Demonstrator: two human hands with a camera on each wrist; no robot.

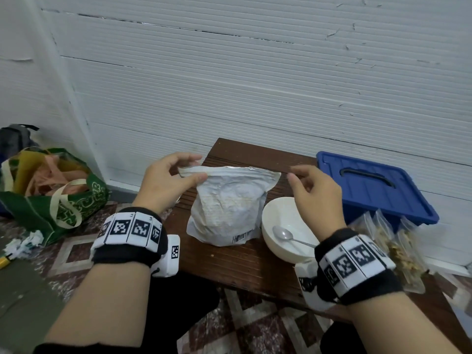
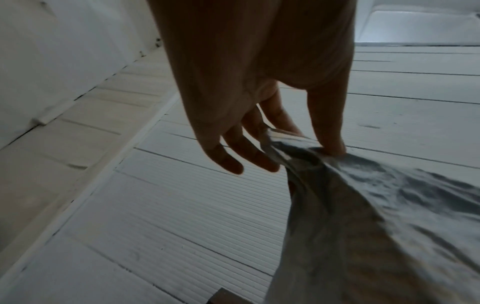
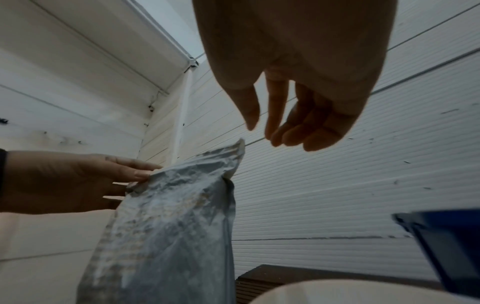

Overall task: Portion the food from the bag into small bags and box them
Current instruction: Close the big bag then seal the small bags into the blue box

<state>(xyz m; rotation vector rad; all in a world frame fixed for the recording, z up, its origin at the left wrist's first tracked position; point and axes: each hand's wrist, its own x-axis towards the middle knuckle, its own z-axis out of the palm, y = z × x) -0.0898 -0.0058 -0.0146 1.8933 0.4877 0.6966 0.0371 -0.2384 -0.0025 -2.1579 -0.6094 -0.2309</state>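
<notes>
A crumpled silvery food bag point(image 1: 227, 205) stands upright on the dark wooden table point(image 1: 229, 261). My left hand point(image 1: 178, 175) pinches its top left corner between thumb and fingers; the left wrist view shows the bag point(image 2: 363, 205) caught there. My right hand point(image 1: 306, 185) hovers just right of the bag's top right corner, fingers loosely curled and holding nothing; in the right wrist view it point(image 3: 285, 123) hangs above the bag point(image 3: 176, 216). A white bowl point(image 1: 288, 226) with a metal spoon point(image 1: 288, 237) sits right of the bag. Several filled small clear bags point(image 1: 398, 246) lie at the right, before a blue box point(image 1: 373, 190) with its lid on.
A white ribbed wall stands right behind the table. On the floor at left are a green tote bag point(image 1: 56, 195) stuffed with plastic bags, crumpled paper point(image 1: 25, 244), and a dark backpack point(image 1: 15, 139).
</notes>
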